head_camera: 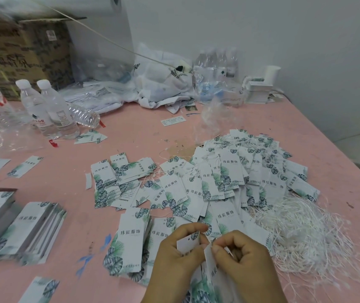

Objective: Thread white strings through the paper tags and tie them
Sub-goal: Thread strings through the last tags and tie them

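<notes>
The work surface is a pink table (131,132). At its back left stands a brown cardboard box (21,51); its contents cannot be seen. A white printed bag (161,82) lies crumpled at the back centre, and its contents are not visible either. Beside it, a clear plastic pack (218,62) holds several water bottles; the exact count cannot be determined.

Two capped upright water bottles (48,110) stand at the left, touching each other. One crushed bottle (85,117) lies on its side just beside them.

Paper tags with a green leaf print are present in quantity too great to count. A large loose heap of tags (236,171) occupies the table centre, with strings among them. Two neat stacks of tags (21,230) sit at the left edge. A small stack (257,90) rests at the back right, next to a white cup (272,73).

A tangled bundle of white strings (305,235) lies at the right, touching the heap.

The left hand (174,256) pinches the top of one held tag (190,243) between thumb and curled fingers. The right hand (246,256) has its fingers curled narrowly and pinched at the tag's edge; whether they grip a string cannot be told.
</notes>
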